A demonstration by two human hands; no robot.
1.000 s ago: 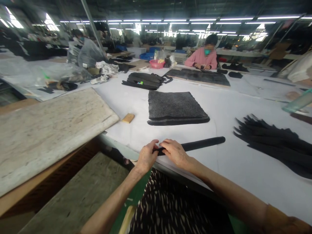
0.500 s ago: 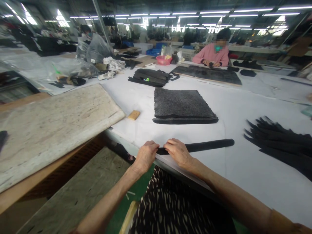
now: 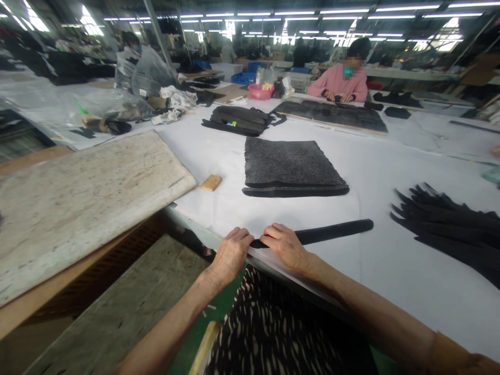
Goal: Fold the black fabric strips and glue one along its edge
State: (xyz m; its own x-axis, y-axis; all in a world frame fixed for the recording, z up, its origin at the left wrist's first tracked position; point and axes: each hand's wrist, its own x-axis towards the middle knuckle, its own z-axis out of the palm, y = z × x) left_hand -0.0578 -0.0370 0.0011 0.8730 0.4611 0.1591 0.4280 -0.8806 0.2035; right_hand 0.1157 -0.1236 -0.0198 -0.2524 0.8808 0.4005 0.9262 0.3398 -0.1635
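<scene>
A long narrow black strip (image 3: 336, 231) lies on the white table (image 3: 386, 182) by its near edge, its rounded right end free. My left hand (image 3: 233, 253) has its fingers closed on the strip's left end. Just to the right, my right hand (image 3: 284, 246) pinches the same strip, its fingers bent over it. Only a short piece of the strip shows between the two hands. Beyond them lies a stack of dark grey fabric pieces (image 3: 291, 162) with black edges.
Fanned black strips (image 3: 457, 224) lie at the right. A yellowish block (image 3: 211, 182) sits beside a pale worn board (image 3: 89, 192) at the left. Farther back are a black bundle (image 3: 238, 121), a pink basket (image 3: 261, 92) and a person in pink (image 3: 336, 80).
The view has shifted slightly. The gap between my hands has narrowed a little, and both still hold the strip.
</scene>
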